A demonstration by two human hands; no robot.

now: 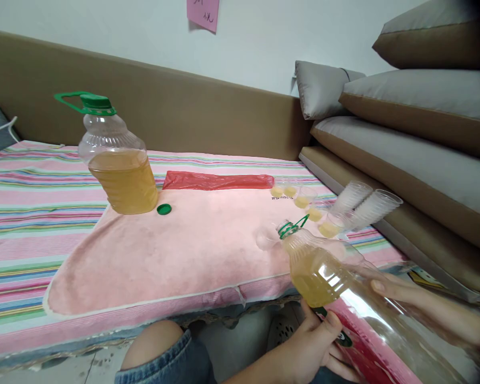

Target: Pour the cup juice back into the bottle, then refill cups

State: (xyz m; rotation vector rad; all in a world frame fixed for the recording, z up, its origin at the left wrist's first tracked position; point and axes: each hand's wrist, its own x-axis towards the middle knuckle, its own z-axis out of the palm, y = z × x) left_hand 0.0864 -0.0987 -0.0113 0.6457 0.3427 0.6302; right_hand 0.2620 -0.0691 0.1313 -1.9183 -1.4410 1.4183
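Observation:
A large clear bottle (320, 272) of yellow liquid lies tilted at the lower right, its uncapped mouth pointing up and left over a clear cup (267, 238). My left hand (310, 344) grips the bottle from below, near its red label. On the bottle's far side, my right hand (404, 293) is wrapped round it, partly seen through the plastic. Yellow liquid shows in several small cups (302, 200) in a curved row behind. A green cap (164, 209) rests on the pink cloth (144, 256).
Another big bottle (124, 178) with a green cap and handle stands at the left. A red plastic bag (218, 181) lies at the back. Two stacks of clear cups (378, 207) lean near the piled cushions (416, 144) at the right.

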